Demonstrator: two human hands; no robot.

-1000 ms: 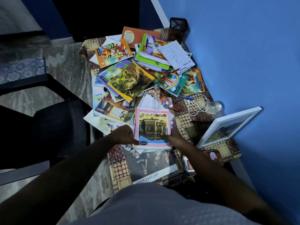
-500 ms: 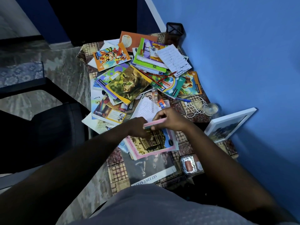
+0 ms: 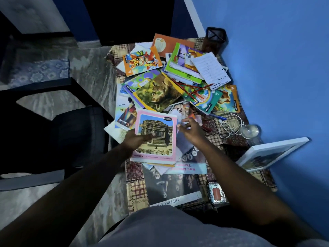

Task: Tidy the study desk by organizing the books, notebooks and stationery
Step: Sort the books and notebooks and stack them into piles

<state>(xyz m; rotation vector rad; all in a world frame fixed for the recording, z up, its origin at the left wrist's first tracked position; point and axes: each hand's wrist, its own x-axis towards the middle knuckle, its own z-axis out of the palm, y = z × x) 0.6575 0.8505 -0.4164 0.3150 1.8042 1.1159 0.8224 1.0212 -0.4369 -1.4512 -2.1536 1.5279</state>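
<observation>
- Head view: the left hand (image 3: 137,139) grips the pink-bordered notebook with a temple photograph on its cover (image 3: 156,138) by its left edge. The thumb lies on the cover and the fingers are hidden beneath. The notebook sits at the near-left of the desk, on a small heap of thin booklets and loose sheets.
- The right hand (image 3: 193,131) is apart from the left, fingers loosely curled just beside the notebook's right edge. Whether it touches that edge or pinches anything, I cannot tell.
- A one-sided grip on a thin, soft cover is a risk: lifted this way, the notebook may sag and slide out from under the thumb.
- The white loose sheets (image 3: 114,131) overhang the left edge of the checked-cloth desk (image 3: 137,191). Dragging the heap sideways could send them to the floor.
- The red pencils (image 3: 195,90) lie loose across tilted covers farther back. Pulling a book from under them would likely set them rolling.
- The right forearm passes near the white picture frame leaning on the blue wall (image 3: 270,154), so a careless elbow could tip it.
- The tangled white cable (image 3: 229,125) lies against the clear round bulb (image 3: 249,131). Snagging the cable could drag the bulb off.
</observation>
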